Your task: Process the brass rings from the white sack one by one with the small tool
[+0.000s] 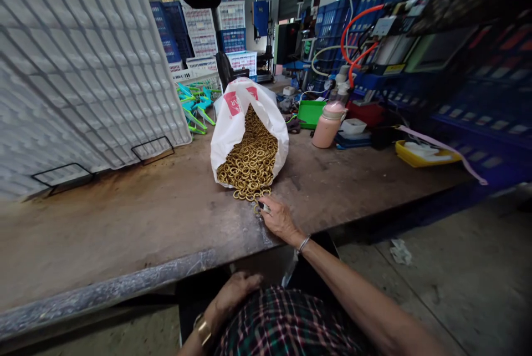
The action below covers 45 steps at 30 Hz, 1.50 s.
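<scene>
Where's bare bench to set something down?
Bench left of the ring bag, before the white ribbed panels; also right of the bag, before the pink bottle. Crowded: behind the bottle, and at the bag's mouth: rings, right hand.

Bag [228, 133] of rings [251, 159] sits on the table [145, 206], some rings lying before its mouth. Trays [83, 67] stand left, bottle [326, 130] right. Crates [200, 29] are stacked behind.
</scene>
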### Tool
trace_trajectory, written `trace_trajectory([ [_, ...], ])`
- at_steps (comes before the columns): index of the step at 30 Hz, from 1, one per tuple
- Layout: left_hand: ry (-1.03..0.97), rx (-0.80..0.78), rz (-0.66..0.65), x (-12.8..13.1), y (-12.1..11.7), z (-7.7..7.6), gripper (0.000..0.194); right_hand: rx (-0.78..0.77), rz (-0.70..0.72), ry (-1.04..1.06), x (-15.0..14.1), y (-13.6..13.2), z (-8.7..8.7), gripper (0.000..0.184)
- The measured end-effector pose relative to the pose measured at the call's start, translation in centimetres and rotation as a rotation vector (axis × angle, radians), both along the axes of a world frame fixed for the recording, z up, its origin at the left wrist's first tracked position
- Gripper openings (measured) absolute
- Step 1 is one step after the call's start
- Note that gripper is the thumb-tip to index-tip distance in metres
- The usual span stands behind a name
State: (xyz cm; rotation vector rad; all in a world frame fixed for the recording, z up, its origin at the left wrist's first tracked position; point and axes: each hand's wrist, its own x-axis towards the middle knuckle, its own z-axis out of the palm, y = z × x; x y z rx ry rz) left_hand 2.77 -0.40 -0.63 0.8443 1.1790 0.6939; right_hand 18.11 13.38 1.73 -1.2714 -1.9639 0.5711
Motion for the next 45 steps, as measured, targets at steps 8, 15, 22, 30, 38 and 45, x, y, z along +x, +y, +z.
trace_trajectory([
  [8, 0.059, 0.212, 0.418, -0.4, 2.2, 6.7, 0.046, -0.207, 0.118, 0.278, -1.7, -3.5, 2.1, 0.011],
  [15, -0.120, 0.175, 0.418, 0.3, 4.4, 5.4, 0.032, -0.256, 0.203, 0.273, -2.3, -4.2, 3.1, 0.010],
  [22, 0.096, 0.230, 0.508, 0.9, 4.4, 6.1, 0.031, -0.328, 0.173, 0.193, -2.7, -3.9, 3.3, 0.021],
  [30, 0.061, 0.235, 0.426, 0.9, 4.2, 6.3, 0.031, -0.431, 0.226, 0.215, -2.8, -3.5, 3.6, 0.025],
  [38, -0.297, 0.126, 0.386, 0.5, 4.5, 6.0, 0.027, -0.490, 0.285, 0.297, -2.8, -3.5, 3.0, 0.027],
  [45, -0.359, 0.117, 0.406, 0.3, 4.1, 5.9, 0.029, -0.507, 0.295, 0.319, -2.9, -3.5, 3.4, 0.028],
])
